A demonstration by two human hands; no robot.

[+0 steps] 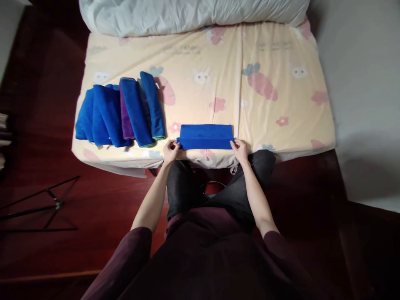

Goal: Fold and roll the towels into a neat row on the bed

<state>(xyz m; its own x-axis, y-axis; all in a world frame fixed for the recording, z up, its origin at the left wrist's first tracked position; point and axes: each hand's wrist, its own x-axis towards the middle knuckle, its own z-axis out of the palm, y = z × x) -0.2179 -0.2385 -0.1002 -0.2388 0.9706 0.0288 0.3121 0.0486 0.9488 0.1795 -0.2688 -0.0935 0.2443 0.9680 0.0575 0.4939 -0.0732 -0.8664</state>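
Note:
A blue towel lies flat on the bed in front of me, its near part folded over in a long strip. At its left end, my left hand pinches the near corner between thumb and fingers. My right hand grips the near corner at the opposite end in the same way. To the left lie several folded towels in an overlapping row: blue ones, a purple one, and a blue one with green edging.
The bed has a yellow sheet printed with carrots, flowers and cats. A pale quilt is bunched along its far edge. Black tripod legs stand on the dark red floor at left. A white wall rises at right.

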